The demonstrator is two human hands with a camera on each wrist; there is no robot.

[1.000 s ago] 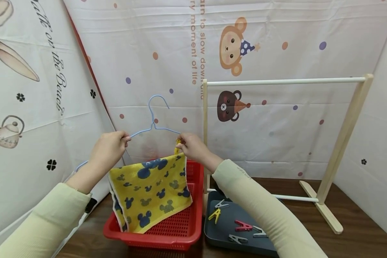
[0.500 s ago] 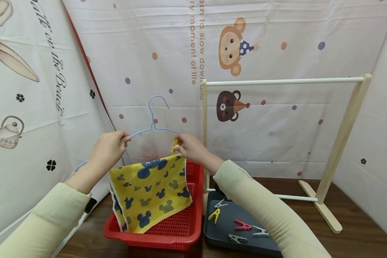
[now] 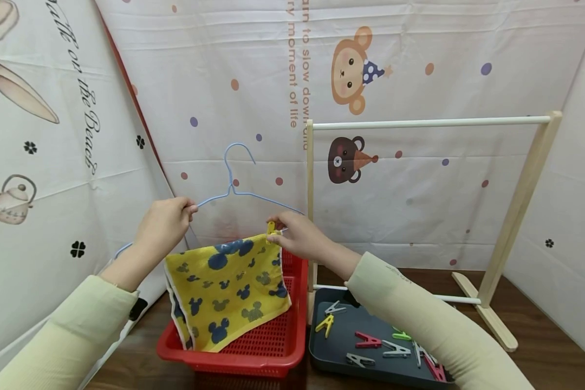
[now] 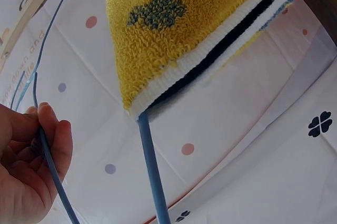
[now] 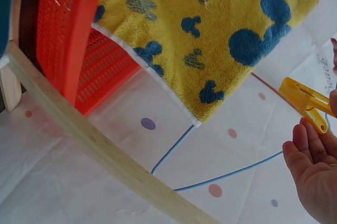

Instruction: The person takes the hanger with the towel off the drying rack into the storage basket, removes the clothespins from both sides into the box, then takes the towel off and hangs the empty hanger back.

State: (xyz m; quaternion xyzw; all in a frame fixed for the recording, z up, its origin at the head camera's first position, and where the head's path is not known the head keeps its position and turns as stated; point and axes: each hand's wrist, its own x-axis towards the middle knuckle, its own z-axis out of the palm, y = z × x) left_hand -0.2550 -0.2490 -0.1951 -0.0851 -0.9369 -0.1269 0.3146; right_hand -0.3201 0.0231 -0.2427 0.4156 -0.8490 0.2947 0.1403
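Observation:
A yellow towel (image 3: pixel 231 292) with blue mouse-head shapes hangs folded over the bottom bar of a light-blue wire hanger (image 3: pixel 231 187). My left hand (image 3: pixel 168 225) grips the hanger's left shoulder; the left wrist view shows the wire passing through its curled fingers (image 4: pixel 62 142). My right hand (image 3: pixel 297 235) pinches a yellow clothespin (image 3: pixel 271 228) by the towel's top right corner. In the right wrist view, a gap shows between this clothespin (image 5: pixel 303 100) and the towel (image 5: pixel 210 40). The towel's lower part hangs over the red basket (image 3: pixel 297 325).
A dark tray (image 3: pixel 336 360) with several clothespins (image 3: pixel 368 340) sits right of the basket, partly behind my right sleeve. Behind it stands a wooden rack (image 3: pixel 521 211) with a white top rail (image 3: pixel 429 123). Another blue wire piece (image 3: pixel 123 249) shows behind my left forearm.
The right hand first shifts the clothespin slightly left, then moves down and right with it to the towel's corner. More of the tray's clothespins show. The left hand, hanger and towel hold still.

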